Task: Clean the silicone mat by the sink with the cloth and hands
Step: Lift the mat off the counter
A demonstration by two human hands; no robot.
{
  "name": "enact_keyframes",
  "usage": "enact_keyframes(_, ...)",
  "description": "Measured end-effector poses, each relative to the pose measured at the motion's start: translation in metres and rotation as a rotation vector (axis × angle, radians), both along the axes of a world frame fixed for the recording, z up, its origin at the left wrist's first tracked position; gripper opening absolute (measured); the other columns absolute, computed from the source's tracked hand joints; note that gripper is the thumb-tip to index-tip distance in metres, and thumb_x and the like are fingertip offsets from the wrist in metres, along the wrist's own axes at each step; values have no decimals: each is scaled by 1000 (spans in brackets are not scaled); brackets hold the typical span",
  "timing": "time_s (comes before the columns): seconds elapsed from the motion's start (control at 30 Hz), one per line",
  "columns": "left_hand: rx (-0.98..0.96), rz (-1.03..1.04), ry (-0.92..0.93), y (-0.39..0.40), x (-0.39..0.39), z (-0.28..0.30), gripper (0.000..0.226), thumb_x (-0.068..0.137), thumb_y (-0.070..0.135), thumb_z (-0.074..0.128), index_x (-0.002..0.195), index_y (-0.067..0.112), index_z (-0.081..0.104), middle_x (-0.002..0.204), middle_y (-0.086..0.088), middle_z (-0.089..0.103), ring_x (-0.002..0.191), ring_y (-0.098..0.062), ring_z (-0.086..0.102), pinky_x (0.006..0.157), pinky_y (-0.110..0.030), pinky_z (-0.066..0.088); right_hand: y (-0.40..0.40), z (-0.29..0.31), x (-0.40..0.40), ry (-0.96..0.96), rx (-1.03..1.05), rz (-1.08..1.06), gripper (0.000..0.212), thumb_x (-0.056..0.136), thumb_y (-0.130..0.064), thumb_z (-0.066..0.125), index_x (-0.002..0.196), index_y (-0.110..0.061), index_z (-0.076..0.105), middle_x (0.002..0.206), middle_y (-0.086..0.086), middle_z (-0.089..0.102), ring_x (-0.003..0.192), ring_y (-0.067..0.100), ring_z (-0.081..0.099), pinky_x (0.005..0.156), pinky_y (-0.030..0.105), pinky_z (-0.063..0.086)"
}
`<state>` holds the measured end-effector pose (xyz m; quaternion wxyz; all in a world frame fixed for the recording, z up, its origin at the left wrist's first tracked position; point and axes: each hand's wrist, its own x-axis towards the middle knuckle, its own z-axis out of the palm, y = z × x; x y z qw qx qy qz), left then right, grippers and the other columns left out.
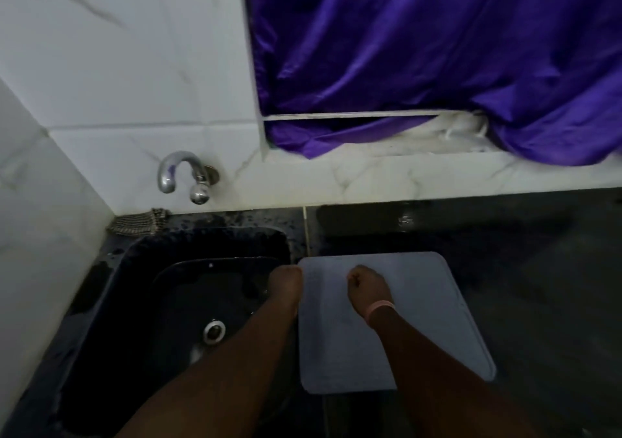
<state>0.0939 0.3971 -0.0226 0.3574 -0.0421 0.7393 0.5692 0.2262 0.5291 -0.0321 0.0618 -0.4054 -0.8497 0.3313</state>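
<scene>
Hands at the mat's left edge and middle

Mat [420, 320], pale blue-grey with rounded corners, lies flat on the dark worktop [538, 286] at about 5 o'clock in the view, its left edge running just beside the rim of the black sink [134, 303]. The left hand [286, 281] sits at the mat's upper left edge, fingers curled under; whether they pinch the edge I cannot tell. The right hand [367, 289], with a pink band [380, 306] at the wrist, rests on the mat near its middle, fingers curled into a loose fist with nothing seen in them. A knitted cloth [138, 224] lies at 10 o'clock, in the back corner where the sink rim meets the tiled wall [117, 67], well apart from both hands. The tap [183, 177] hangs above the sink at 11 o'clock. Bare worktop spreads to 3 o'clock of the mat and behind it toward 12. Purple fabric [437, 50] drapes over the ledge at 1 o'clock.
</scene>
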Motion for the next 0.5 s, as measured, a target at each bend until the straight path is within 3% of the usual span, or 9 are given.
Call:
enact_keyframes(0.1, -116, 2, 170, 12, 26, -6, 22, 94, 13, 49, 99, 9, 70, 100, -13, 64, 91, -29, 61, 91, -43, 52, 22, -5, 45, 33, -23, -78, 19, 93, -11, 48, 77, -10, 59, 76, 5, 62, 69, 18, 58, 66, 31, 51)
enact_keyframes(0.17, -243, -35, 241, 11, 32, -14, 28, 98, 10, 47, 112, -4, 67, 112, -20, 67, 104, -38, 62, 94, -44, 50, 36, -8, 68, 41, -22, -137, 20, 93, -7, 46, 76, -8, 57, 79, 8, 62, 71, 21, 58, 62, 27, 44)
enact_keyframes(0.23, -335, -70, 243, 12, 39, -27, 32, 97, 15, 51, 120, -4, 64, 120, -26, 63, 108, -44, 59, 96, -51, 51, 53, -13, 93, 16, 38, -200, 17, 92, -4, 45, 80, -5, 57, 88, 11, 62, 77, 24, 58, 64, 26, 40)
enact_keyframes(0.3, -400, -133, 226, 15, 47, -38, 45, 92, 24, 54, 131, 2, 58, 126, -24, 59, 110, -44, 59, 95, -53, 52, 65, -18, 118, -29, 119, -283, 15, 91, -5, 47, 95, -1, 61, 101, 17, 59, 85, 30, 59, 71, 30, 44)
enact_keyframes(0.4, -385, -138, 141, 15, 63, -39, 56, 93, 20, 54, 144, 0, 43, 135, -25, 52, 115, -44, 56, 96, -50, 52, 78, -23, 149, -96, 136, -407, 36, 88, -13, 56, 122, -1, 57, 124, 23, 53, 108, 39, 55, 91, 40, 45)
enact_keyframes(0.5, -389, -127, 88, 12, 75, -42, 61, 92, 18, 53, 148, -1, 36, 137, -26, 48, 117, -43, 54, 97, -52, 52, 90, -27, 165, -211, -111, -473, 72, 86, -31, 62, 147, -9, 31, 152, 19, 32, 138, 39, 31, 113, 49, 30)
